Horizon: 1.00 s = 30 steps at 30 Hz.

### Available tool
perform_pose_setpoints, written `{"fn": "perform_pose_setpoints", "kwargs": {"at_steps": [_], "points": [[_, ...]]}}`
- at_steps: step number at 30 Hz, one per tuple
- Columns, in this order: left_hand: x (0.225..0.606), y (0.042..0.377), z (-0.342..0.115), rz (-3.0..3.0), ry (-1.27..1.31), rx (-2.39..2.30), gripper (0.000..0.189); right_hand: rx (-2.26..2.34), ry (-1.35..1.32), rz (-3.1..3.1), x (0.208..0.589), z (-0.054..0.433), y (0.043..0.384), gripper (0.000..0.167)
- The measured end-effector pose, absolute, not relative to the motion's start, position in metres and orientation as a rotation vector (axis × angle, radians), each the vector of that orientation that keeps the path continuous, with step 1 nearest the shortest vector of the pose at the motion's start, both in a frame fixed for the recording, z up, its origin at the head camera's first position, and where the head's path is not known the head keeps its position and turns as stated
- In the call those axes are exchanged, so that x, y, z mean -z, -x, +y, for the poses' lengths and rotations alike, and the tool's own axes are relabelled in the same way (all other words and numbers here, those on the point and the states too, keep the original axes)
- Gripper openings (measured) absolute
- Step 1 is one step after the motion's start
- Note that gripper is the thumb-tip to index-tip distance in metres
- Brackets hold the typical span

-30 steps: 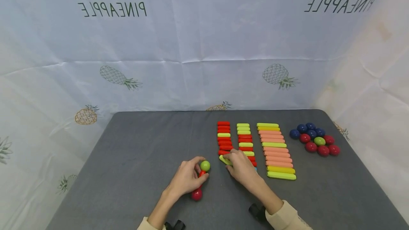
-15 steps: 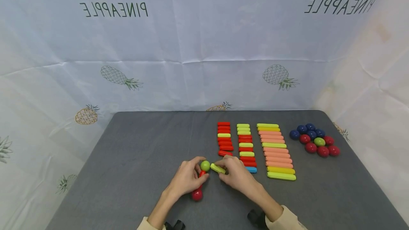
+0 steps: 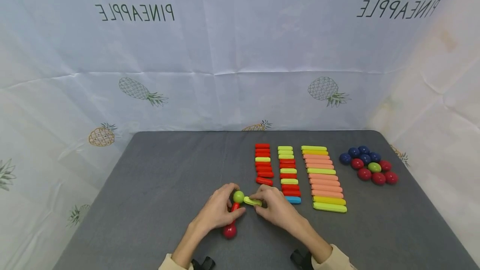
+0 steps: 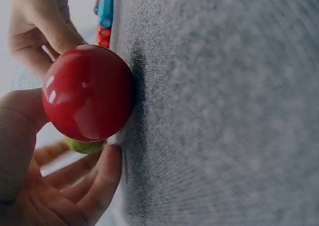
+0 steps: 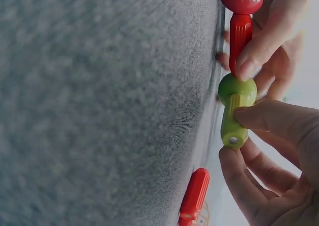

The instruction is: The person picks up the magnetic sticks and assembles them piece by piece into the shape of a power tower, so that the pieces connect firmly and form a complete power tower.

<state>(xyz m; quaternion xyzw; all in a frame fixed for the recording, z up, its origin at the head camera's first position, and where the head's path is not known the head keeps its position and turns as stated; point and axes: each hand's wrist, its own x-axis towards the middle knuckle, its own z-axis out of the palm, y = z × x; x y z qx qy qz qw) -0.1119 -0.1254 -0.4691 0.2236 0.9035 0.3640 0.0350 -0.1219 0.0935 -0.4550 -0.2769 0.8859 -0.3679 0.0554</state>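
Observation:
My left hand (image 3: 219, 208) grips a red toy stick (image 5: 240, 39) with the thumb along it, its other fingers curled behind. The stick joins a glossy red ball (image 4: 88, 93) at the near end to a green ball (image 3: 238, 196) at the far end. My right hand (image 3: 276, 208) pinches a short yellow-green stick (image 5: 233, 120) between thumb and fingers. One end of this stick meets the green ball; a round shiny spot shows in its other end. In the left wrist view the red ball hides most of the assembly.
To the right lie a column of short red sticks (image 3: 263, 168), another ending in a blue stick (image 3: 292, 199), and a column of longer peach sticks (image 3: 326, 182). Several blue balls (image 3: 354, 152) and red balls (image 3: 378, 178) cluster at the far right of the grey table (image 3: 180, 161).
My right hand has brought the yellow-green stick leftward from beside the short-stick columns to the green ball. My left hand has stayed nearly in place.

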Motion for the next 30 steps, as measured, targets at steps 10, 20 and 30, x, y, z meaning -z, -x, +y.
{"fn": "perform_pose_setpoints", "kwargs": {"at_steps": [10,20,30], "points": [[0.471,0.111,-0.126,2.832,-0.690,-1.036,0.017,1.170,1.008,2.679,0.454,0.100,0.124,0.023],[0.470,0.107,-0.133,2.927,-0.447,-0.989,0.012,1.207,0.418,3.295,0.415,0.227,0.170,0.019],[0.463,0.102,-0.144,2.668,-0.630,-0.836,0.095,0.743,-0.236,3.297,0.427,0.365,0.196,0.041]]}}
